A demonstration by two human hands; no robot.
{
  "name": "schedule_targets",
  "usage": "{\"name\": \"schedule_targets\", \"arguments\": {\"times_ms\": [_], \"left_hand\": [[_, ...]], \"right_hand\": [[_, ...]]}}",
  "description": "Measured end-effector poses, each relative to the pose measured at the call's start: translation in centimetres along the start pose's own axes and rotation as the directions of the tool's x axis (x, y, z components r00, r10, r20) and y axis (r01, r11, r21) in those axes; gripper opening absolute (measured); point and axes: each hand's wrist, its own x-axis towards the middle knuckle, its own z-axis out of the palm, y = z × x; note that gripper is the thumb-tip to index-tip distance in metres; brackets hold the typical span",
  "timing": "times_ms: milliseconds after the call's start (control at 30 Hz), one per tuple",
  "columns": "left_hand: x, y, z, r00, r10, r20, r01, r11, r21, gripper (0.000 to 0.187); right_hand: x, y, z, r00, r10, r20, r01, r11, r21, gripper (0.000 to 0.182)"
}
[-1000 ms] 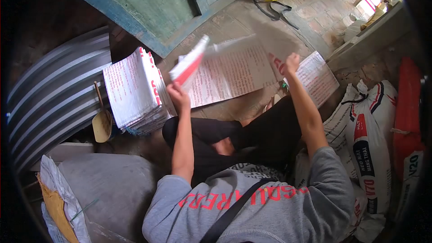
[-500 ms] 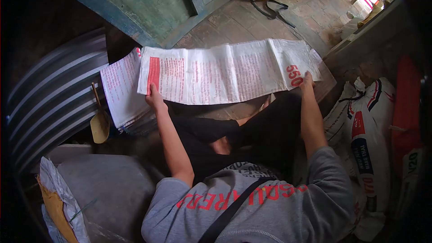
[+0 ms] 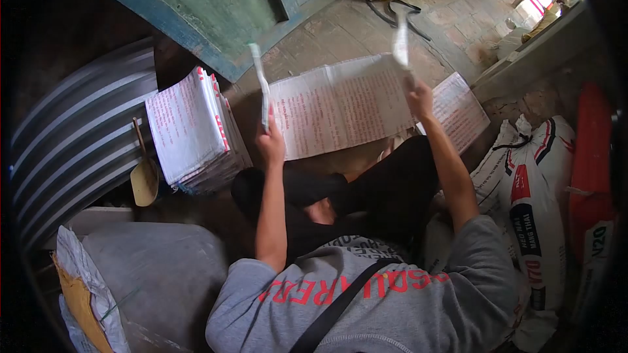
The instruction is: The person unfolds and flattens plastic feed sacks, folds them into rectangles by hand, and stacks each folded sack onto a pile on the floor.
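Note:
A long white woven sack (image 3: 340, 106) with rows of red print spans the space in front of my crossed legs. My left hand (image 3: 271, 144) is closed on its left end, and my right hand (image 3: 419, 97) grips its right end. Both ends are raised, so they show as thin upright edges; the middle lies lower between them. To the left of my left hand stands a pile of folded printed sacks (image 3: 186, 127). Another flat sack (image 3: 456, 110) with red print lies just right of my right hand.
Corrugated metal sheeting (image 3: 85, 117) and a scoop (image 3: 145, 183) are at left. Full white bags (image 3: 540, 209) and a red sack (image 3: 592, 157) stand at right. A blue-green wooden door (image 3: 196, 6) is ahead, with a black strap (image 3: 392, 10) on the brick floor.
Both hands have moved closer together, lifting the sack's ends, which lay flat before. The sack pile at left and the flat sack at right are now more exposed.

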Motion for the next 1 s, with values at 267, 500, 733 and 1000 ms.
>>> {"name": "schedule_targets", "arguments": {"times_ms": [267,500,733,1000], "left_hand": [[-6.2,-6.4,6.1,0.882,0.070,0.467,-0.077,0.997,-0.003,0.060],[-5.3,-9.4,5.3,0.940,-0.114,0.321,-0.103,0.804,0.586,0.063],[-1.3,-10.3,2.2,0.757,-0.623,0.197,0.291,0.592,0.752,0.053],[4.5,-0.8,-0.2,0.969,-0.092,-0.230,0.072,0.993,-0.094,0.032]], "right_hand": [[-2.7,-2.7,1.5,0.515,0.027,0.857,0.329,0.917,-0.227,0.048],[-2.0,2.7,2.2,0.863,0.094,0.497,0.236,0.795,-0.560,0.048],[-1.2,5.5,1.9,0.712,0.348,0.610,0.107,0.805,-0.584,0.053],[-1.8,3.6,7.6,0.590,0.069,0.805,0.397,0.843,-0.363,0.046]]}}
